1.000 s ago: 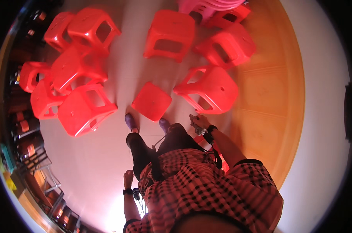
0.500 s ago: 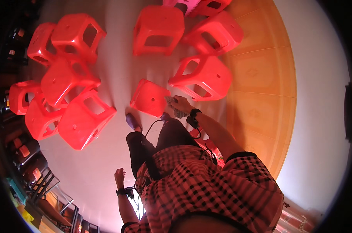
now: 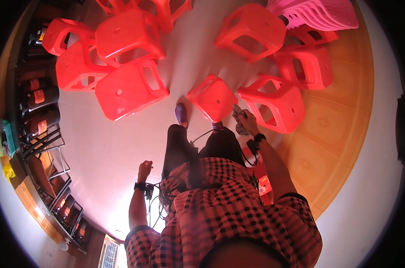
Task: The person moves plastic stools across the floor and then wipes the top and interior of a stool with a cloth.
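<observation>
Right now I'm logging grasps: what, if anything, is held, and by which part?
Right hand: a cloth, around its bunched middle. Left hand: nothing visible.

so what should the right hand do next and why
Probably ease the right hand left, laying its cloth on the nearest stool: the crumpled cloth is in its grip, right by that seat's edge.
</observation>
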A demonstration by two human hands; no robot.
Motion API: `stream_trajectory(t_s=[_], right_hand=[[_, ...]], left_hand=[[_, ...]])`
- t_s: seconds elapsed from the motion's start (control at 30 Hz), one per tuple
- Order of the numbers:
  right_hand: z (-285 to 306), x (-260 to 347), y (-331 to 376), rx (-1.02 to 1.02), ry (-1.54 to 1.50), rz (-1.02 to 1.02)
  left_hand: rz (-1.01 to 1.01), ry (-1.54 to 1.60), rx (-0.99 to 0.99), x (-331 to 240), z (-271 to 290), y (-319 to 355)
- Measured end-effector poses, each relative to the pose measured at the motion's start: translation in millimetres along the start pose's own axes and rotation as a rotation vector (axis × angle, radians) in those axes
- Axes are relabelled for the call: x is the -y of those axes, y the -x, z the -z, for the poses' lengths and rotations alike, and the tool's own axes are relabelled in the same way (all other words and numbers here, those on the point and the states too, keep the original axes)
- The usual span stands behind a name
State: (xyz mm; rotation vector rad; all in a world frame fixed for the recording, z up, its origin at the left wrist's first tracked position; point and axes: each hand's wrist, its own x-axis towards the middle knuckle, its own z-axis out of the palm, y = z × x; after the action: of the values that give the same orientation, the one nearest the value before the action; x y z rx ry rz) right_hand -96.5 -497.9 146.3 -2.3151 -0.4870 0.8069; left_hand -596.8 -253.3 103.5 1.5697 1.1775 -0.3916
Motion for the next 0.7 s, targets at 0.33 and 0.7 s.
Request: stream_trajectory(t_s=[0.33, 0.7], right_hand=[[3, 27, -21, 0.082, 0.123, -0.077], [7, 9, -32, 0.046, 0.148, -0.067]], left_hand=[[0.239, 0.126, 0.004, -36, 13, -7], [0.248, 0.146, 0.018, -25, 12, -14]])
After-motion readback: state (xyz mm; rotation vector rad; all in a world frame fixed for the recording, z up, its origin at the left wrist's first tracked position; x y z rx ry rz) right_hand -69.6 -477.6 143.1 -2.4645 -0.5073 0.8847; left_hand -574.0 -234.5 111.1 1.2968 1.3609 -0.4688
